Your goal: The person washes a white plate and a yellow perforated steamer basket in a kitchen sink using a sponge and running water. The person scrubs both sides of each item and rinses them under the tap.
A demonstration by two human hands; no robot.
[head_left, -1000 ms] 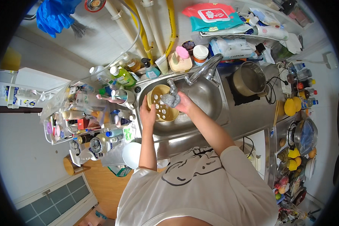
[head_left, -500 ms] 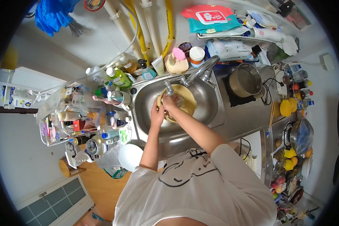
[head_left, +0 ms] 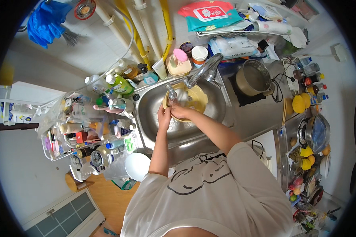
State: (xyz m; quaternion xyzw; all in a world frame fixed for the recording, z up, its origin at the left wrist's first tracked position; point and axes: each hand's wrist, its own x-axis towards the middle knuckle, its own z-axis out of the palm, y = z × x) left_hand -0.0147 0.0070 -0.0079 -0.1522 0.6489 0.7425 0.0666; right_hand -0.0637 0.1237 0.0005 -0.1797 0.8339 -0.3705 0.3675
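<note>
A round yellow dish (head_left: 194, 99) lies in the steel sink (head_left: 221, 112), under the curved steel faucet (head_left: 203, 70). My left hand (head_left: 163, 115) grips the dish's near left rim. My right hand (head_left: 180, 112) is closed on the rim just beside it, fingers over the edge. The two hands touch each other. Something pale and foamy lies inside the dish near the spout. Whether a sponge is in either hand is hidden.
Bottles and a crowded rack (head_left: 87, 130) fill the counter left of the sink. A steel pot (head_left: 254, 77) stands on the right, with yellow fruit (head_left: 298, 103) beyond it. A pink-topped soap holder (head_left: 178, 63) sits behind the faucet. A white plate (head_left: 137, 166) rests at the front left.
The dish and both hands have shifted from the sink's left part toward the faucet. The dish now lies flatter under the spout, and my hands have closed together on its near rim.
</note>
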